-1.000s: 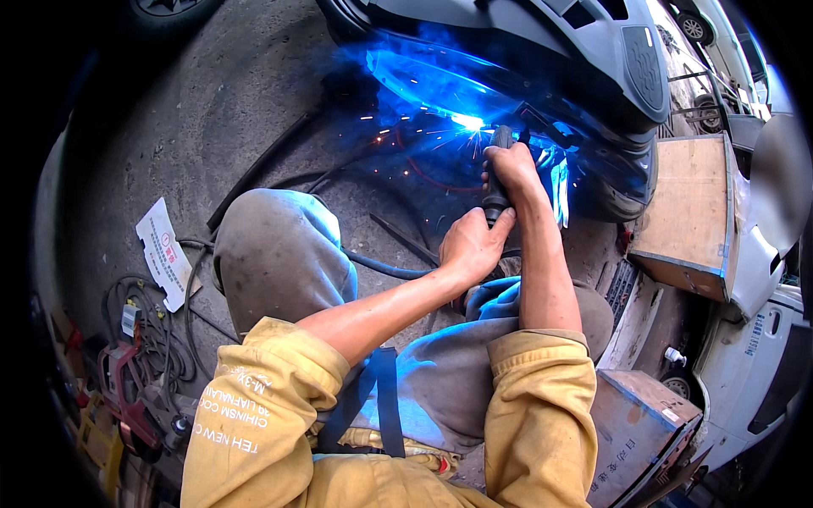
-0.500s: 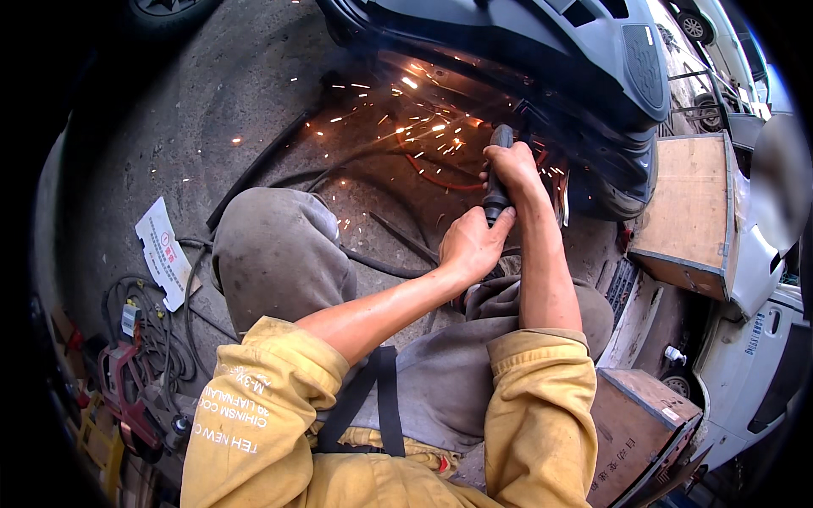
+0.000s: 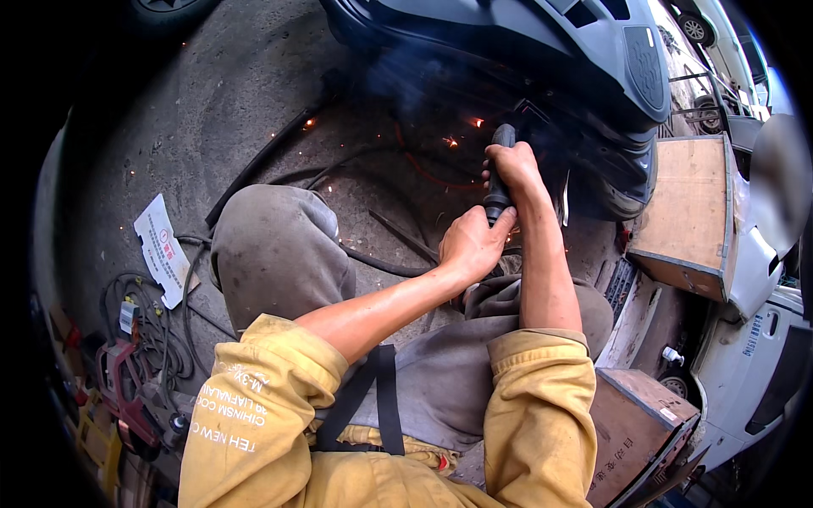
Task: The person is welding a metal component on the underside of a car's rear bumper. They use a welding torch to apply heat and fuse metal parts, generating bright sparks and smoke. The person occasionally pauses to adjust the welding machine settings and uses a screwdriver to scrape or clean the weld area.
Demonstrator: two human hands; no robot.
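Note:
Both hands are closed around the dark handle of a torch-like tool [image 3: 497, 195], held nearly upright in front of my knees. My right hand [image 3: 515, 168] wraps its upper part. Below it, my left hand [image 3: 474, 244] grips the lower end. The tool's head points at the shadowed lower edge of a large dark blue-grey vehicle panel [image 3: 559, 51], which looks like a car door. Smoke hangs under that edge, and a few small embers glow nearby. What the tip touches is hidden in the dark.
Black hoses [image 3: 262, 169] and cables cross the concrete floor [image 3: 186, 127]. A printed white sheet [image 3: 166, 254] lies at left, by a cable coil and a dark red tool [image 3: 125, 381]. Wooden boxes [image 3: 682, 199] and parked vehicles [image 3: 754, 372] stand at right.
The bright shower of sparks and orange glow under the panel has died down to a few embers, and bluish smoke shows. My hands and the tool have hardly moved.

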